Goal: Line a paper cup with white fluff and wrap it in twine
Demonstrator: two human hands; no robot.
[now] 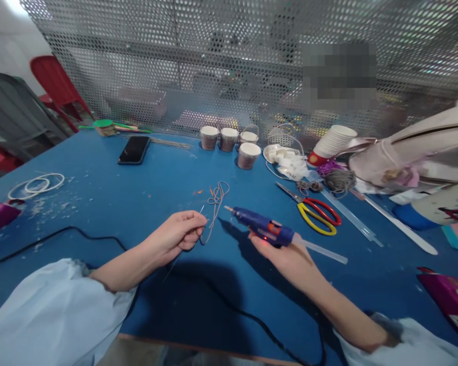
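Note:
My left hand [183,231] pinches a thin wire [202,209], whose tip sticks out above the fingers and whose other end runs down below the hand. From the same fingertips a thin grey cord [212,223] trails up into a small loose tangle on the table. In my right hand [286,259] lies a blue glue gun [261,225] with an orange trigger and a small red light. Its nozzle points left toward the cord, a short gap away. A clear glue stick [324,250] juts from the gun's back end.
Scissors [309,209] lie right of the gun, near clear glue sticks [351,216]. Several small cups [248,156], a phone [134,150] and stacked paper cups [334,142] stand or lie farther back. A black cable [248,315] crosses the front. White cord coils [38,185] lie left.

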